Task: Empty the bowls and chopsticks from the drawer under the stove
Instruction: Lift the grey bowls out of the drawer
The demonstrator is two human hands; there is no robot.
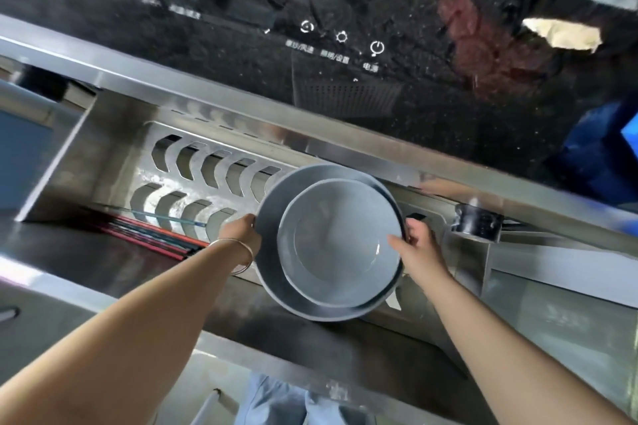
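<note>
Nearest to you, both forearms reach forward over the steel front edge of the open drawer point(103, 162). Your left hand point(243, 229) closes on the left rim of the larger grey bowl point(269, 217); a thin bangle point(241, 252) sits on that wrist. Your right hand point(416, 241) closes on the right rim, with the thumb lying over the edge of the smaller grey bowl point(340, 245) that is nested inside the larger one. Both hands therefore hold the stacked pair between them, over the right part of the drawer. Whether the stack rests on the drawer floor or is already lifted clear cannot be told.

To the left of the bowls, a bundle of red and dark chopsticks point(152, 235) lies on the drawer floor, near your left wrist and not touched. Beyond it, the slotted steel rack point(207, 169) shows no other bowls.

Farthest away, the black glass stove point(345, 45) with its touch controls spans the view.

Judged progress: the bowls are in hand but not set down elsewhere; the chopsticks remain to be removed.
</note>
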